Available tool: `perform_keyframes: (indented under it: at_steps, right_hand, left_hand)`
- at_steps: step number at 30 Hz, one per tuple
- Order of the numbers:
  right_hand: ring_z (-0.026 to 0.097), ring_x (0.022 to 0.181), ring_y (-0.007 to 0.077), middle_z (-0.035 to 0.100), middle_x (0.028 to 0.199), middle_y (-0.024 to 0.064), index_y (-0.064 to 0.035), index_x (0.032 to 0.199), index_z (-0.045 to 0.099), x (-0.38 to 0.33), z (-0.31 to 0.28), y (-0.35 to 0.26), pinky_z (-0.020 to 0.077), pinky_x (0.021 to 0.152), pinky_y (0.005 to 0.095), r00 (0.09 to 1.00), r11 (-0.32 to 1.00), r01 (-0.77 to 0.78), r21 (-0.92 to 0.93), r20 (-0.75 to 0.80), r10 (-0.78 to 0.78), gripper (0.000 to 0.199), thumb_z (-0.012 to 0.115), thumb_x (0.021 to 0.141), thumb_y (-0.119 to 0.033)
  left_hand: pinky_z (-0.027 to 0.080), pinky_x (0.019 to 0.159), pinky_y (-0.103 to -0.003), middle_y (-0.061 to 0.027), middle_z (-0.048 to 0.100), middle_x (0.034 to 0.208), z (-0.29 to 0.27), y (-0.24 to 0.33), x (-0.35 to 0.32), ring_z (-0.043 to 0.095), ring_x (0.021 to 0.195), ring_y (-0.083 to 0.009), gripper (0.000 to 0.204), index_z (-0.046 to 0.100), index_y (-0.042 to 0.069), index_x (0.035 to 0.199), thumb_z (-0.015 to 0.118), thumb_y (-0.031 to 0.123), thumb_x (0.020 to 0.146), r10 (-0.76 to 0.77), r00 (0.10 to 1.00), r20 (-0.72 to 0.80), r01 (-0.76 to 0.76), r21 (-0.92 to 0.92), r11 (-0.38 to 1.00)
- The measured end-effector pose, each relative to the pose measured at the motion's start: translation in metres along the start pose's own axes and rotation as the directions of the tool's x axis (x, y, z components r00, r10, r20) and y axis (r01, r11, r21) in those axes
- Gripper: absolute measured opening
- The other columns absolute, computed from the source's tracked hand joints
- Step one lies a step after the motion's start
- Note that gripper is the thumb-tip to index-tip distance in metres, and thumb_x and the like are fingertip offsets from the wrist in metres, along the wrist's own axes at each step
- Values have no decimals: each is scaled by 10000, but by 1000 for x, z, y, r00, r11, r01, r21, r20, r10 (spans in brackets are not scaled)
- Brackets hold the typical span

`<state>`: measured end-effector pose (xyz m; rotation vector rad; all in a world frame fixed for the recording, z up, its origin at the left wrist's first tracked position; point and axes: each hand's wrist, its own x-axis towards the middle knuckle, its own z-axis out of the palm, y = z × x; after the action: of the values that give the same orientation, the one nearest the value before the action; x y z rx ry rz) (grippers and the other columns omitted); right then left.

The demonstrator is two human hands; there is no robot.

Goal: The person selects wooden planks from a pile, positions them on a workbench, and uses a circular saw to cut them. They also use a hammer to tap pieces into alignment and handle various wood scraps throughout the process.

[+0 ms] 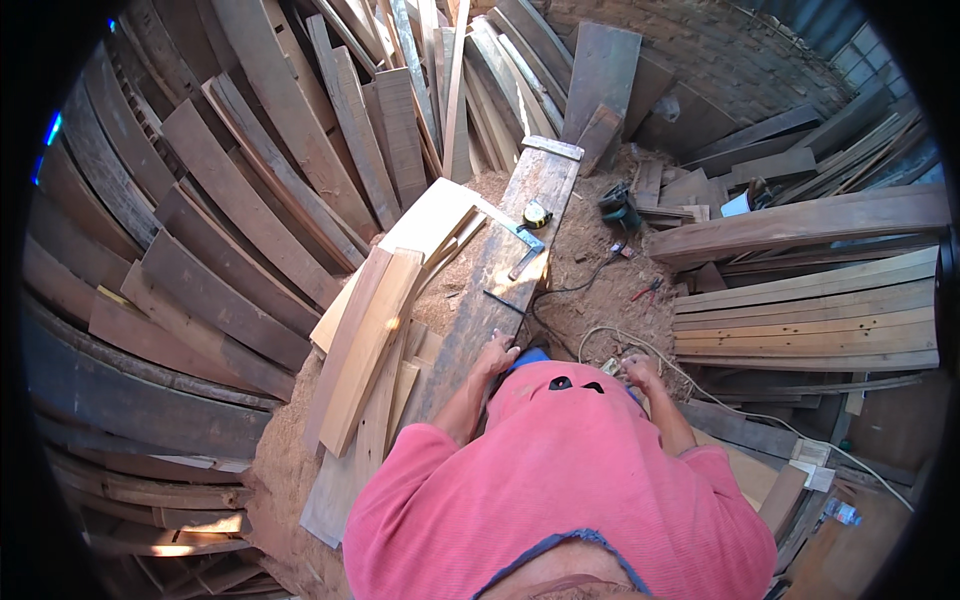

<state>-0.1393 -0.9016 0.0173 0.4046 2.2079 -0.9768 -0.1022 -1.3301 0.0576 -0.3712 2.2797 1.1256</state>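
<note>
Resting left hand [497, 352] on grey plank [500, 270]; right hand [640, 371] near white cord [600, 335].

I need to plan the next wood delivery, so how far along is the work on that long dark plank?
Done: sawdust covers the ground, and light cut boards lie stacked beside the long dark plank. In hand: the left hand rests on the plank's near end; a square and tape measure lie on it. The right hand is by a cable. Left: the plank looks uncut.
</note>
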Motion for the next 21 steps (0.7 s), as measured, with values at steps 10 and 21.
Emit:
perform_keyframes:
  at_steps: [10, 21]
  right_hand:
    - [596, 601, 154, 681, 749, 60, -23, 884, 743, 17, 4, 37, 462, 524, 325, 1000, 1000, 28, -1, -10, -28, 272, 680, 924, -285]
    - [629, 629, 161, 698, 780, 68, -23, 917, 735, 11, 2, 16, 477, 537, 338, 999, 998, 51, -28, -1, -51, 270, 671, 943, -283]
  left_hand:
    - [348, 1211, -445, -345, 420, 1535, 6, 5, 1, 431, 1443, -457, 593, 599, 49, 1426, 661, 357, 923, 5, 999, -31, -6, -21, 1000]
    - [380, 1190, -430, -330, 492, 1488, 9, -5, 3, 428, 1456, -425, 614, 593, 61, 1433, 665, 387, 917, -20, 998, -51, 21, 30, 999]
